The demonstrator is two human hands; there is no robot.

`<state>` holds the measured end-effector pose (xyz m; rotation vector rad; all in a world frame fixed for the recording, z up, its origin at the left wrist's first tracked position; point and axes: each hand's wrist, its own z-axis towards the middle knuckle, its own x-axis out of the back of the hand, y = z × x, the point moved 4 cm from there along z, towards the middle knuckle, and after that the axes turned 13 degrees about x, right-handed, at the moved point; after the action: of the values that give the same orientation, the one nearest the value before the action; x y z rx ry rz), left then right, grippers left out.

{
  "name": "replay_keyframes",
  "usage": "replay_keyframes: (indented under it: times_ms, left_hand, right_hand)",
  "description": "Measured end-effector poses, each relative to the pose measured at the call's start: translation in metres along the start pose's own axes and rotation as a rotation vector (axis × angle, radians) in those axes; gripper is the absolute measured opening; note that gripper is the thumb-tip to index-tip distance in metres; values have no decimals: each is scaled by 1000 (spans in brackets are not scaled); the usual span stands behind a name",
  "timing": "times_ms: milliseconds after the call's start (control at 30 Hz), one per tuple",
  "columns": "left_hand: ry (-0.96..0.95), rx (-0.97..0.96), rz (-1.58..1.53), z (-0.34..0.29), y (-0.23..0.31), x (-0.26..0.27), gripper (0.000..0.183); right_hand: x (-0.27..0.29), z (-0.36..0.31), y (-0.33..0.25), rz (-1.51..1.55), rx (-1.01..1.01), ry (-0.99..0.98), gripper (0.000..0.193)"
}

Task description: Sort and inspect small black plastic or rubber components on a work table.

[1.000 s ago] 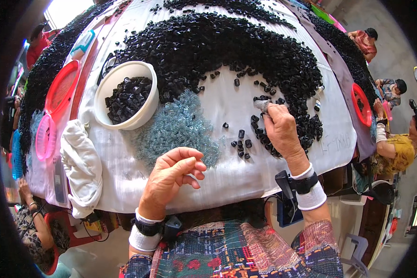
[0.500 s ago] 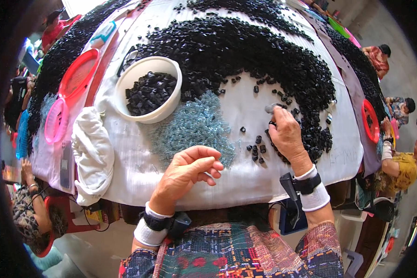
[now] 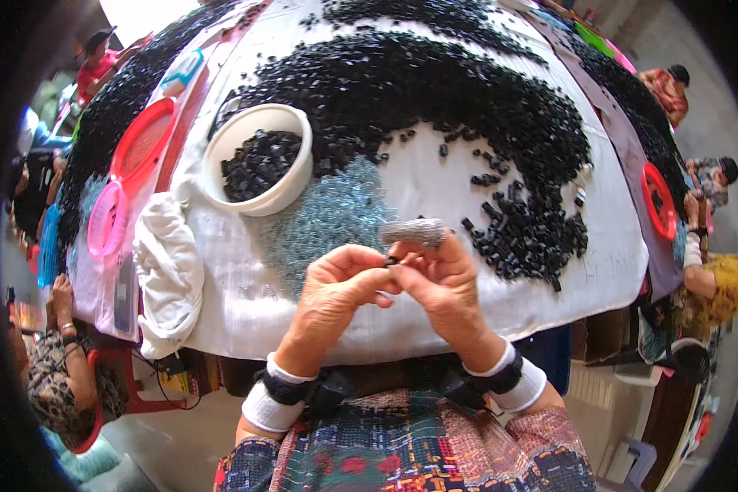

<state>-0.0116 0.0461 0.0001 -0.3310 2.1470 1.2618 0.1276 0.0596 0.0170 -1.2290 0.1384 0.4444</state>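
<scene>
My left hand point(image 3: 328, 291) and my right hand point(image 3: 449, 289) meet over the near middle of a white cloth. Their fingertips are pinched together around a small black piece point(image 3: 391, 262), mostly covered by the fingers. Along the top of my right fingers lies a grey, bristly, elongated bundle point(image 3: 416, 233); its exact kind is unclear. Just beyond my left hand spreads a heap of tiny pale-blue glassy bits point(image 3: 324, 225). Many small black cylindrical pieces point(image 3: 529, 234) lie beyond and to the right of my right hand.
A white bowl point(image 3: 302, 182) of black pieces stands at the left, near a crumpled white cloth point(image 3: 169, 275). Red point(image 3: 123, 168) and pink point(image 3: 93, 225) trays lie further left. A larger black heap point(image 3: 418, 82) arcs across the far side. Other people sit along both sides.
My right hand has come from the black pieces leftward and nearer to meet my left hand. The grey bundle came with it. Loose black pieces near it now lie further right.
</scene>
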Motion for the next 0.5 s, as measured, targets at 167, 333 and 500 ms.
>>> replay_keyframes:
  times_ms: [167, 333, 500]
  left_hand:
    - [-29, 23, -15, -2, -4, 9, 15]
    - [12, 4, -20, -5, -9, 22, 15]
    - [-19, -60, -72, -16, 6, 21, 14]
  right_hand:
    - [-5, -10, 5, -83, -20, 12, 29]
    - [-12, -9, 3, -467, 142, -6, 27]
    - [-16, -4, -25, -838, 748, -214, 32]
